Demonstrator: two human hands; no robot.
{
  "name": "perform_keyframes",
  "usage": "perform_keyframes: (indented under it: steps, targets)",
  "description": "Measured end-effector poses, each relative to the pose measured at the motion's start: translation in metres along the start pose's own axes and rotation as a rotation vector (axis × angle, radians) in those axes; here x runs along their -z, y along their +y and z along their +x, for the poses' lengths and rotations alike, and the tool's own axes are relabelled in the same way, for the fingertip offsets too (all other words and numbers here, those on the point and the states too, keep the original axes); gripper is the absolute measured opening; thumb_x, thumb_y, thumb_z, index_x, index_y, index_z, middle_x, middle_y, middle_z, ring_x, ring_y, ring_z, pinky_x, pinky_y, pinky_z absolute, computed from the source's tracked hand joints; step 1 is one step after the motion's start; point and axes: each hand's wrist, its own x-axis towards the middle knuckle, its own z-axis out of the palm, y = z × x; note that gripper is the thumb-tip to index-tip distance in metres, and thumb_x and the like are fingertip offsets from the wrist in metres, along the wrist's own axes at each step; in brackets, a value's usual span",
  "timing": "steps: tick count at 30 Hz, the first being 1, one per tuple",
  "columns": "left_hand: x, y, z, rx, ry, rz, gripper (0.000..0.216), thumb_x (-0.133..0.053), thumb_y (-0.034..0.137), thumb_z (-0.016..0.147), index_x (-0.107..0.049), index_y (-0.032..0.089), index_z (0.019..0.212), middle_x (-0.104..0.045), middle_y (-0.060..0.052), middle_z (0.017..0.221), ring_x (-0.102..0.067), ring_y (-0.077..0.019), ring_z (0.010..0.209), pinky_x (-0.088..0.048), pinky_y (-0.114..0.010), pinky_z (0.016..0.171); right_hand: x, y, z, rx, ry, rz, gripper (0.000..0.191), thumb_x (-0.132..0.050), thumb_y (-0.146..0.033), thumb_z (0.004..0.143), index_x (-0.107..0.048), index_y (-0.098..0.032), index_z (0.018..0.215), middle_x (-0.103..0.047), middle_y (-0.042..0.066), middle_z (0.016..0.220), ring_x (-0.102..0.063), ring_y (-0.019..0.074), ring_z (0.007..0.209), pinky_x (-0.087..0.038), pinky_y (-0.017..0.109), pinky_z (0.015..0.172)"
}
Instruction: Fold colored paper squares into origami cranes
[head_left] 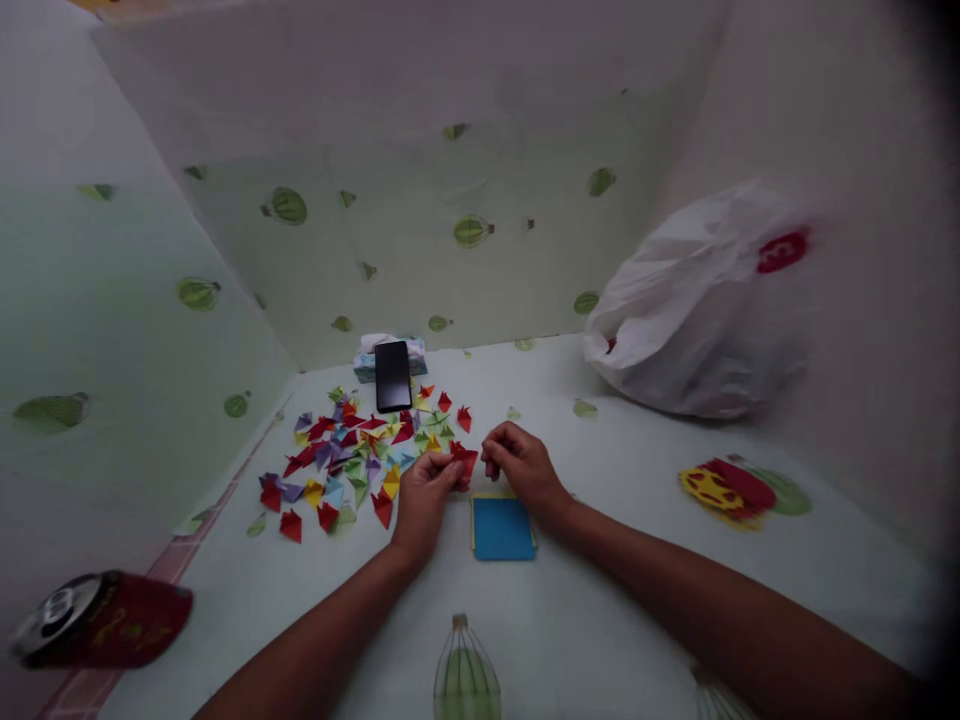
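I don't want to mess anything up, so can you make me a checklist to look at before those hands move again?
1. Red folded paper is held: ok, the left hand pinches it.
2. Right hand is holding nothing: cannot tell, it is curled and could hide something small.
3. Blue square sheet is close by: ok, it lies just below the right hand in the picture.
4. Folded pieces are well away from the left hand: not ok, some lie right beside it.
5. Drink can is apart from the papers: ok, it is off at the far left.
6. Phone screen is lit: not ok, it looks dark.
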Motion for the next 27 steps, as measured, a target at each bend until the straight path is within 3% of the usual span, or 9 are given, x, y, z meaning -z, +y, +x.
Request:
perform_keyframes:
  steps: [4,11,21,27]
  targets:
    - [-0.002,0.0,-0.002,-0.01,-0.01,-0.036,0.031,-0.079,0.038,0.069,-0.063,0.015,0.083,-0.068,-0.001,0.073,-0.064,-0.0136,0.065,-0.051,-0.026,0.066,-0.004,-0.001,-0.001,0.002,-0.091,0.047,0.029,-0.069,-0.042,0.078,-0.054,-0.02,0.091,-0.058,-0.007,0.058,-0.054,0.0114,0.048,-0.044,0.024,0.05]
    - [-0.002,0.006,-0.009,-0.028,-0.058,-0.04,0.029,-0.082,0.034,0.065,-0.068,0.013,0.079,-0.068,0.0,0.066,-0.062,-0.013,0.062,-0.051,-0.026,0.066,-0.01,-0.009,-0.011,-0.014,-0.122,0.039,0.02,-0.069,-0.033,0.076,-0.057,-0.018,0.07,-0.058,-0.006,0.052,-0.049,0.0091,0.045,-0.04,0.021,0.047]
    - [-0.018,0.0,-0.032,0.069,-0.22,-0.118,0.028,-0.082,0.034,0.069,-0.069,0.013,0.082,-0.07,-0.001,0.073,-0.064,-0.0127,0.065,-0.054,-0.026,0.068,0.025,-0.017,-0.049,-0.116,-0.115,0.153,0.025,-0.067,-0.04,0.082,-0.061,-0.017,0.087,-0.064,-0.003,0.062,-0.059,0.0108,0.053,-0.048,0.025,0.056]
    - [-0.02,-0.001,-0.036,0.107,-0.272,-0.114,0.028,-0.073,0.041,0.081,-0.071,0.014,0.085,-0.072,-0.003,0.078,-0.066,-0.0143,0.072,-0.054,-0.026,0.071,0.034,-0.014,-0.052,-0.176,-0.215,0.214,0.03,-0.066,-0.045,0.085,-0.062,-0.015,0.087,-0.065,0.0,0.061,-0.059,0.0112,0.052,-0.048,0.025,0.054]
